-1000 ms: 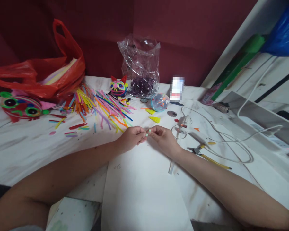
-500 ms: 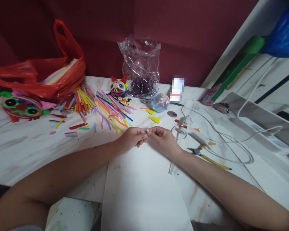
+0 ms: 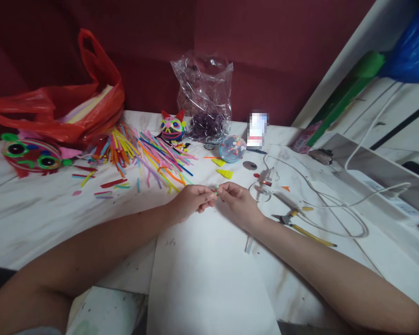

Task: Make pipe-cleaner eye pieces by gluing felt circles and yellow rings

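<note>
My left hand and my right hand meet fingertip to fingertip above a white sheet of paper on the table. Both are closed in a pinch on a tiny pale green piece held between them. Just beyond the hands lies a spread of coloured foam strips. A glue gun with a white cable lies right of my right hand.
A red plastic bag and a red owl-like craft sit at the left. A small cat-faced ball, a clear bag of purple bits and a clear ball stand behind. Yellow-handled pliers lie right.
Both hands stay pinched together on the small piece; the fingers have shifted only slightly. Nothing else has moved.
</note>
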`<state>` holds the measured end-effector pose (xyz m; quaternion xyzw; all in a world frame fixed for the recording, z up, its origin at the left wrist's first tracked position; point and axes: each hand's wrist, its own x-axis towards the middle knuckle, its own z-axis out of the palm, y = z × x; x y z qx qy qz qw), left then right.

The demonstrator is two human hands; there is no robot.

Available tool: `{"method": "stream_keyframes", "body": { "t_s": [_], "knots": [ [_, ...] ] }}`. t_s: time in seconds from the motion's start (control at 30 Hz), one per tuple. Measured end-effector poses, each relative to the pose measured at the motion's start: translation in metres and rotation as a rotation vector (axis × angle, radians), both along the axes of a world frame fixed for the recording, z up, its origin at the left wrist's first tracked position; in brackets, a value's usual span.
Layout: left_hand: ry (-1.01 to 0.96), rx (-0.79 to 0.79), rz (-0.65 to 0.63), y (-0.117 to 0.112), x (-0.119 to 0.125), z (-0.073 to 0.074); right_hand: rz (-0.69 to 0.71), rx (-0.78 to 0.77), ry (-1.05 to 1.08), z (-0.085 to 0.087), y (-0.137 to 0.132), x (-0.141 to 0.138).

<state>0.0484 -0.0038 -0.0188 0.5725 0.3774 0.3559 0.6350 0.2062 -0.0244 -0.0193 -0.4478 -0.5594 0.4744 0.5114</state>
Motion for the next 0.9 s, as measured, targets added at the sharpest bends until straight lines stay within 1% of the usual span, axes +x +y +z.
{"method": "stream_keyframes", "body": {
  "t_s": [0.07,0.1,0.17,0.23,0.27,0.33,0.43,0.57,0.7,0.8,0.9],
  "knots": [
    [0.021,0.042,0.048,0.000,-0.001,0.002,-0.040,-0.027,-0.113,0.000,0.003,0.005],
    [0.047,0.073,0.084,0.001,-0.001,0.002,-0.062,-0.051,-0.215,0.000,0.005,0.008],
    [0.137,0.134,0.143,0.002,-0.002,0.004,-0.089,-0.092,-0.494,0.002,0.009,0.014],
    [0.254,0.204,0.182,0.004,-0.004,0.004,-0.093,-0.078,-0.789,0.005,0.013,0.019],
    [0.310,0.249,0.195,0.005,-0.004,0.004,-0.096,-0.055,-0.901,0.007,0.014,0.021],
    [0.395,0.345,0.218,0.007,-0.006,0.002,-0.101,-0.009,-1.032,0.012,0.016,0.024],
    [0.462,0.454,0.237,0.011,-0.009,0.000,-0.068,0.006,-1.099,0.016,0.018,0.029],
    [0.514,0.559,0.251,0.016,-0.011,-0.004,-0.016,0.039,-1.094,0.015,0.021,0.033],
    [0.531,0.578,0.226,0.018,-0.011,-0.008,0.002,0.019,-1.077,0.016,0.022,0.035],
    [0.536,0.600,0.208,0.019,-0.012,-0.010,0.000,0.004,-1.129,0.018,0.020,0.033],
    [0.550,0.615,0.199,0.019,-0.011,-0.010,0.030,-0.001,-1.178,0.018,0.018,0.030]
  ]
}}
